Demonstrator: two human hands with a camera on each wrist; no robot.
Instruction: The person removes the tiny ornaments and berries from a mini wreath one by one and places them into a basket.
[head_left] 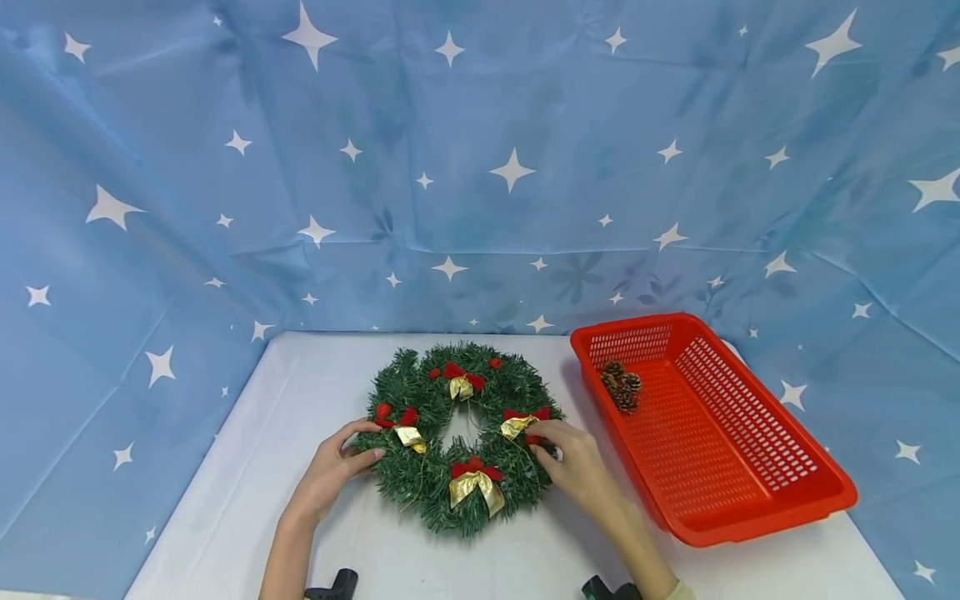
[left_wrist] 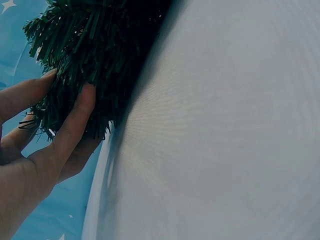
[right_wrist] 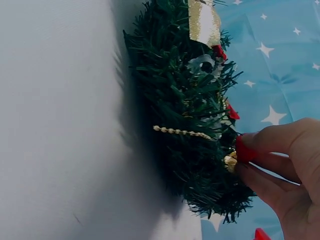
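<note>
A green tinsel wreath [head_left: 420, 483] lies flat on the white table, decorated with several red-and-gold bows, such as the front gold bow [head_left: 477, 486], and small red balls, one a red ball [head_left: 384, 410] on the left. My left hand [head_left: 335, 467] grips the wreath's left edge, thumb and fingers sunk in the green strands [left_wrist: 75, 60]. At the right side, my right hand [head_left: 581, 467] pinches a small red ornament [right_wrist: 244, 150] between thumb and fingers, against the wreath beside the right bow [head_left: 517, 427]. The fingertips partly hide that ornament.
A red plastic basket [head_left: 757, 525] stands on the right of the table, with several pine cones [head_left: 621, 387] in its far left corner. A blue cloth [head_left: 480, 208] with white stars hangs behind and at both sides of the white table [head_left: 240, 500].
</note>
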